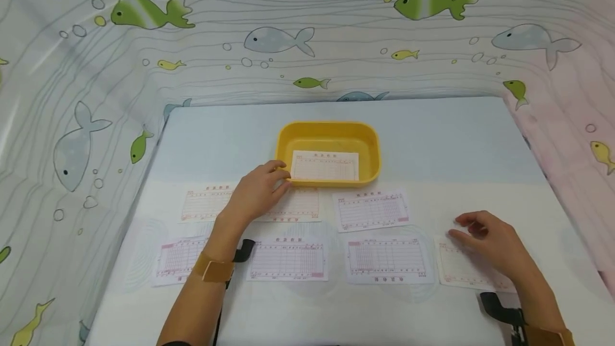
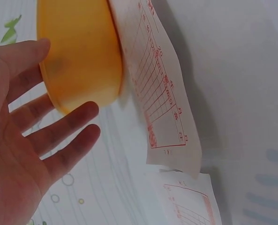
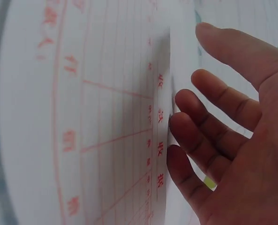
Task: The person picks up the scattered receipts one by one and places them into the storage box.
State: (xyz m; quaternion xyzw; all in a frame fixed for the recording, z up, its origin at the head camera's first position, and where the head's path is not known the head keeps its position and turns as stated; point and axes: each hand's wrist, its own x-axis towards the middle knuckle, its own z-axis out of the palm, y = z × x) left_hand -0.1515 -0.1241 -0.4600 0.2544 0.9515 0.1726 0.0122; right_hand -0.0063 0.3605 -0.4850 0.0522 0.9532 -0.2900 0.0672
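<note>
Yellow tray (image 1: 370,155), head view: a printed slip (image 1: 325,166) lies inside; the left hand (image 1: 255,190), fingers relaxed, meets the near left corner. The right hand (image 1: 492,242), loosely curved, hangs over the rightmost slip (image 1: 458,270). Left wrist view: digits parted at the tray's edge — some tips hidden, contact uncertain. Right wrist view: fingers gently bent, gripping nothing — the slip's edge just beside.

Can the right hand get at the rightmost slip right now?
Probably yes: the right hand looks empty, is close to the rightmost slip, and nothing seems laid on top.
</note>
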